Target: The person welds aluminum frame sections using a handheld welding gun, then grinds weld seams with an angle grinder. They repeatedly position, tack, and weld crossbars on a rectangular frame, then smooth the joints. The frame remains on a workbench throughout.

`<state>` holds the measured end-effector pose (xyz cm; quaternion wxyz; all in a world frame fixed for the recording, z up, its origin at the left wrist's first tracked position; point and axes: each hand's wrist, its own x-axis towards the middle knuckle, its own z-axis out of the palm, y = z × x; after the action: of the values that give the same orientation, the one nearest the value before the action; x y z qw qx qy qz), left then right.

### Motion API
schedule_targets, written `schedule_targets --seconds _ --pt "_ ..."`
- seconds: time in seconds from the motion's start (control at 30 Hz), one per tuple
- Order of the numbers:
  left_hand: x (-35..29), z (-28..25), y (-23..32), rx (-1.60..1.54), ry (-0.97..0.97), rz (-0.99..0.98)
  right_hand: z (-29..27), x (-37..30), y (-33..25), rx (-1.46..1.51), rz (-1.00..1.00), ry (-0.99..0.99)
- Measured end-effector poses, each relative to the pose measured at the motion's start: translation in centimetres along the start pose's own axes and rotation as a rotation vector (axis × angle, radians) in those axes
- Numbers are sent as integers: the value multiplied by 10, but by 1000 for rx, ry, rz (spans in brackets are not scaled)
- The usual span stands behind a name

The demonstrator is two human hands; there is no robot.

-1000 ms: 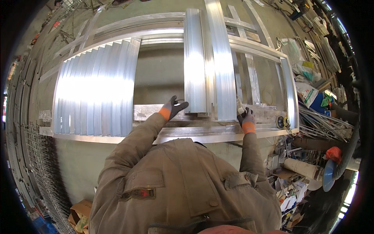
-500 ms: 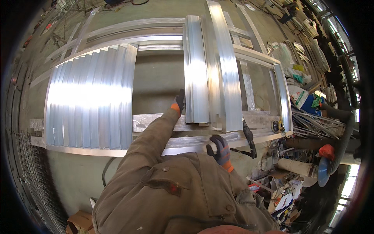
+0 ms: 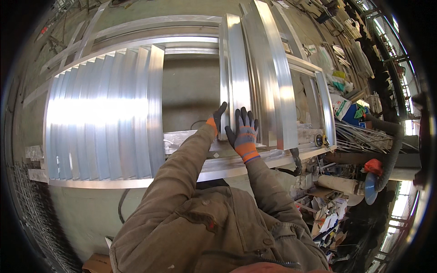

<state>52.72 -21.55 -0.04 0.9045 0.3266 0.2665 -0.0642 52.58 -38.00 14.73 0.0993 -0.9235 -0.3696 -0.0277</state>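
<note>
Contact by R hand (image 3: pixel 245 129) is new: half a sec. ago it is off the metal, above the near rail (image 3: pixel 109 183); now it lies on the near end of the left loose slats (image 3: pixel 236 68), fingers spread, palm down, nothing gripped. L hand (image 3: pixel 218 119) keeps its pos. at the left edge of same slats, fingers extended; underside hidden, so whether it has a hold, cannot tell. Both hands gloved.

Left loose slats lie across the frame (image 3: pixel 325 111), w/ an open gap btwn them and the fitted row (image 3: pixel 100 136) at far left. Right loose slats (image 3: pixel 284 86) are just beside, near end by the rail; they show more side face than previously and appear tilted, tho' part may be camera shift. Fitted row: no change noted.

Assessment: hands go from apart to paired on one set, so control of those slats looks better; not yet set in the row. Dark item (image 3: pixel 296 161) lies at near rail, right of the slats, type n/k. Black-and-yellow round item (image 3: pixel 319 140) is at frame's near right corner, as before.
</note>
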Motion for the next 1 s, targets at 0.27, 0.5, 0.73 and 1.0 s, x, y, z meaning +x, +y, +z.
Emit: schedule_targets --seconds 0.27,0.5,0.73,1.0 --pt "-34 -28 33 17 24 90 -18 22 -68 3 39 -13" --pt "-66 -41 35 145 102 328 -43 19 -98 5 26 -99" --pt "-161 -138 86 156 572 399 -4 12 -175 336 -257 75" --pt "-375 -218 177 822 1213 335 73 -10 -335 922 -534 79"
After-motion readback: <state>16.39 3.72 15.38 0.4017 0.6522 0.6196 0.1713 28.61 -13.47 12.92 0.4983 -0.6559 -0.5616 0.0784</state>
